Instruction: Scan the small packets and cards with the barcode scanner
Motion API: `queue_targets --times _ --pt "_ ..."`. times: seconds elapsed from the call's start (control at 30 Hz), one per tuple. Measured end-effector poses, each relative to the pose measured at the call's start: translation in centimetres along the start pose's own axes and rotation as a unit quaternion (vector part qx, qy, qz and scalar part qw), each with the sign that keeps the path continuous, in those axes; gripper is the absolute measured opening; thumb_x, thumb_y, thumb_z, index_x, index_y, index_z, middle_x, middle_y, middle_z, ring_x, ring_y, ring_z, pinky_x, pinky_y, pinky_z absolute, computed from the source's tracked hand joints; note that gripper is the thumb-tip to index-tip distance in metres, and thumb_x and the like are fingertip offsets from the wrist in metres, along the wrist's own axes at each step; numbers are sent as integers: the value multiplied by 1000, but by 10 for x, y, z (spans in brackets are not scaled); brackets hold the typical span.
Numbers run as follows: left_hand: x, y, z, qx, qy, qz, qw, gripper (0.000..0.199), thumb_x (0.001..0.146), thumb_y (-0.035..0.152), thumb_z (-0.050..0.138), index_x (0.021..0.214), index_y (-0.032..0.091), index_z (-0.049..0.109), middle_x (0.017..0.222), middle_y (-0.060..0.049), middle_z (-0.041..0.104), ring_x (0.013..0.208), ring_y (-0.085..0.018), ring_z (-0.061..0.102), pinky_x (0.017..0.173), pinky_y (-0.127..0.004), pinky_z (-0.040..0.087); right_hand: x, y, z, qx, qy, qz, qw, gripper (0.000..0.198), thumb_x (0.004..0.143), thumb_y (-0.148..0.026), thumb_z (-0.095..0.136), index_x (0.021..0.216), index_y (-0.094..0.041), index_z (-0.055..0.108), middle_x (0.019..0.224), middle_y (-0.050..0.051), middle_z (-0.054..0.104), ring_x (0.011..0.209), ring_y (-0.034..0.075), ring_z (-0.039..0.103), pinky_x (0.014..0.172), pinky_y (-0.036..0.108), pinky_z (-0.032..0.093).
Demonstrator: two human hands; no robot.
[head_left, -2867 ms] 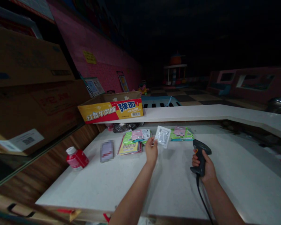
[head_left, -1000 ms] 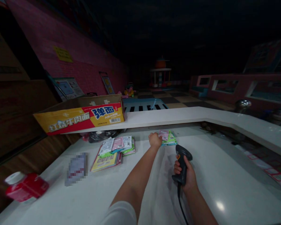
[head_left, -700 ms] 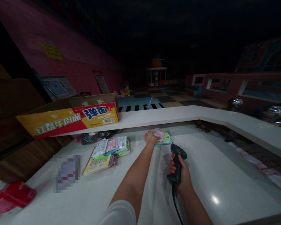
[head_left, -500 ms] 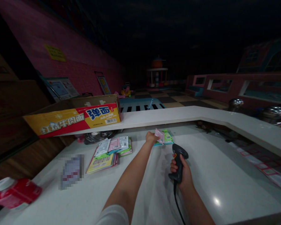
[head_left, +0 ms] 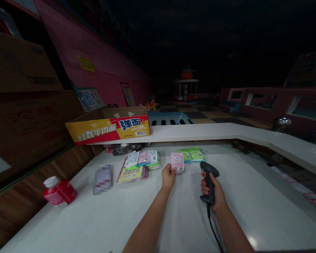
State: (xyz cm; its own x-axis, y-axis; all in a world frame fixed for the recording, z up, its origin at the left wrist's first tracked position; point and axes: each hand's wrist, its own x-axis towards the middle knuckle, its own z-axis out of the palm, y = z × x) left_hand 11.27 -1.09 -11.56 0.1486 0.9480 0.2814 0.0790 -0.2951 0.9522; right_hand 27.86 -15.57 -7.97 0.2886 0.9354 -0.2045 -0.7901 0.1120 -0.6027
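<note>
Between its thumb and fingers, my left hand (head_left: 169,174) pinches a small pink packet (head_left: 177,162) by its lower left corner, above the white counter. My right hand (head_left: 213,189) is wrapped around the handle of a black barcode scanner (head_left: 208,179), whose cord runs down toward me. Just behind the pink packet, green packets (head_left: 192,154) lie on the counter. To the left of my left hand, a pile of white, pink and green packets (head_left: 143,158) rests partly on a yellow booklet-like stack (head_left: 133,174).
A red bottle with a white cap (head_left: 60,192) and a pixelated flat item (head_left: 103,179) are on the left of the counter (head_left: 100,225). An open noodle carton (head_left: 110,128) sits on the raised ledge (head_left: 200,131). Brown boxes (head_left: 34,119) stand at far left.
My left hand has drawn the pink packet toward me, away from the green packets. The scanner stays in my right hand. The view has shifted, showing more of the left side.
</note>
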Motion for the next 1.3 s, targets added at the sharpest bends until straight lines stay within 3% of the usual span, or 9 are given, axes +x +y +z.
queue_targets --times 0.13,0.27,0.47,0.73,1.0,1.3 --pt "4 1 2 -4 12 8 1000 23 76 40 60 75 18 58 71 -2 61 66 -16 57 58 -25 46 -6 1 13 -121 42 18 992 44 69 -52 78 90 -17 61 50 -5 54 35 7 42 31 16 33" --pt "4 2 1 -17 11 0 1000 22 76 40 59 78 18 57 72 -1 59 66 -16 56 56 -24 45 -22 6 28 -281 51 -1 958 42 71 -54 76 89 -20 58 48 -6 55 32 10 46 29 20 35" --pt "1 7 0 4 30 5 1000 16 78 33 57 79 18 59 71 -1 59 68 -15 56 59 -23 46 -56 8 40 -359 32 -25 932 38 73 -53 72 84 -22 54 46 -8 53 30 9 45 27 17 32" --pt "0 10 -1 40 36 12 998 9 78 26 55 76 18 59 71 -2 60 67 -15 56 62 -25 46 -71 2 42 -352 21 -16 936 39 73 -54 72 84 -21 56 49 -7 54 31 9 45 28 18 33" --pt "4 -2 1 6 20 15 1000 16 80 32 57 82 17 60 78 -3 64 74 -17 59 65 -25 47 -54 3 36 -340 29 -17 940 45 72 -59 73 91 -20 59 51 -6 56 33 10 47 29 19 35" --pt "1 -4 4 -90 6 -29 996 30 74 46 64 85 19 54 80 -3 65 69 -16 61 59 -25 48 -7 0 6 -76 -10 0 997 49 69 -54 78 99 -19 60 59 -6 53 40 6 43 35 15 34"
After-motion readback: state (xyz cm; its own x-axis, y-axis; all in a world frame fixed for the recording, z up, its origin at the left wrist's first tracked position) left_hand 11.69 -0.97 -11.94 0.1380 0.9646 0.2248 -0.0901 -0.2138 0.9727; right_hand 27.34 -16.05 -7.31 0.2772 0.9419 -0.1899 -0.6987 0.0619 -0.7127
